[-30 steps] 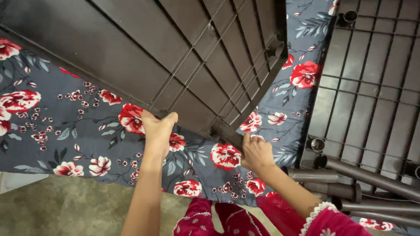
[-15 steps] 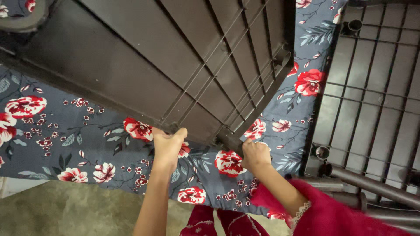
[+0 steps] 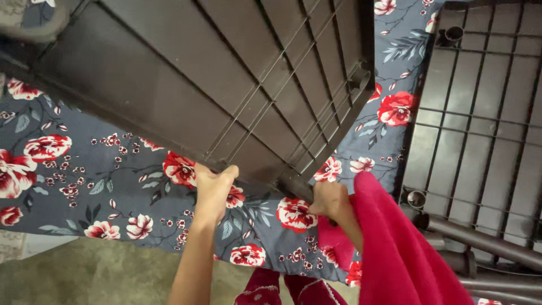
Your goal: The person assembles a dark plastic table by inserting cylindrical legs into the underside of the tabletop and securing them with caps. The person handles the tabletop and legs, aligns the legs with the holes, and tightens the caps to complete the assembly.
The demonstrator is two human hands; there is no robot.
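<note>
Head view. A dark brown plastic shelf panel, ribbed on its underside, is held tilted above a grey floral bedsheet. Its long axis runs from upper left down toward lower right, and its near edge lies directly at the person's fingers, slightly above and ahead of both wrists.

The left hand grips the near edge about midway along; its fingers are curled tight over the rim, pressed together, with the thumb underneath. The right hand grips the panel's lower corner, fingers closed around the corner post socket; the fingertips themselves are hidden behind the edge, so their exact hold cannot be told. The right hand is nearer the corner, the left nearer the middle of the edge. Both are in contact with the panel.

A bright pink sleeve drapes from the right forearm and covers part of the sheet.

To the right, well apart from both hands, a second panel of the same kind lies flat, with round sockets at its corners. Dark tube legs lie just beside its lower edge. Bare floor shows at lower left.
</note>
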